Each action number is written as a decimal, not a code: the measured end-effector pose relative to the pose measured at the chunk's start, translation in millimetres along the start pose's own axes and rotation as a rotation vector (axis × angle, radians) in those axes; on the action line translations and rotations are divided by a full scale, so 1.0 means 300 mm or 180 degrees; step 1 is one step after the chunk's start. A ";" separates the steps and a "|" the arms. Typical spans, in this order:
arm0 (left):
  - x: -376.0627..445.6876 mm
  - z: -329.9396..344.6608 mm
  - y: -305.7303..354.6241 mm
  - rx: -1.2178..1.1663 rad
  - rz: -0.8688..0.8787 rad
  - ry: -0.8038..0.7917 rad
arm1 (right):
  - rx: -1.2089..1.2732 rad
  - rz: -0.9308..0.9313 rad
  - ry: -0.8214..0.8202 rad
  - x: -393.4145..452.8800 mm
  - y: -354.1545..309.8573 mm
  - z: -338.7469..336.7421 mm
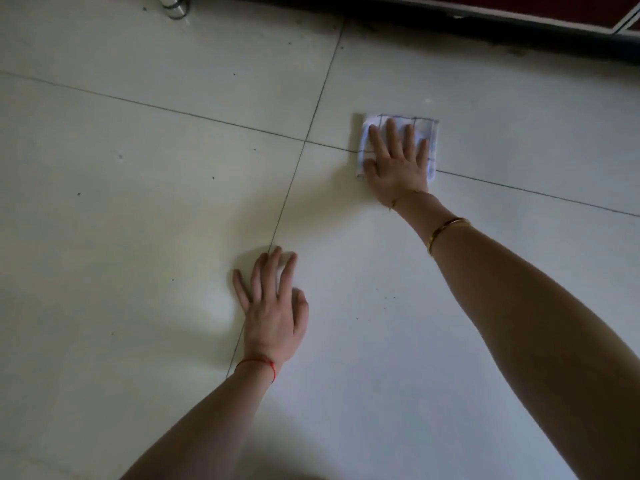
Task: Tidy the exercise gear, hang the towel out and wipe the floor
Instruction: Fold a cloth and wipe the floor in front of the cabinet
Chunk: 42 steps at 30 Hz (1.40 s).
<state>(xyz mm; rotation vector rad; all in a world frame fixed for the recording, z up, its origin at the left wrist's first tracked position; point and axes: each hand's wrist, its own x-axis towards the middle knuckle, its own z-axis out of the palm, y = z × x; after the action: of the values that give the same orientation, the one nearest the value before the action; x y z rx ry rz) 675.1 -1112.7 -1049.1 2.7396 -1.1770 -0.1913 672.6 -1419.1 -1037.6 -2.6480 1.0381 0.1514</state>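
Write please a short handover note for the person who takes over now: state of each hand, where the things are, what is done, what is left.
Right hand: flat, fingers spread, pressing the folded white checked cloth onto the tiled floor, across a grout line.
Left hand: flat on the bare floor, holding nothing, near another grout line.
Done: cannot be judged from this view; no exercise gear or towel is in sight.
Left: dark specks remain on the tiles to the left and grime along the far edge under the furniture, so wiping probably should go on there.

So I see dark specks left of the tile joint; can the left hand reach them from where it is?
Probably yes. The left hand rests flat on the bare floor, holding nothing, and nothing lies between it and the specks. The cloth, though, is under the right hand.
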 end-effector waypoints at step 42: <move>0.003 0.003 -0.010 -0.0042 0.0083 0.0146 | -0.0177 -0.1567 -0.0109 -0.092 -0.272 0.120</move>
<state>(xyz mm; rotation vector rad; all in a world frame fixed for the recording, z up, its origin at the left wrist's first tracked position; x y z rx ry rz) 677.8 -1111.4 -1050.6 2.7006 -1.1944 -0.1320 707.8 -1333.3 -1047.5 -2.8463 0.3518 0.1184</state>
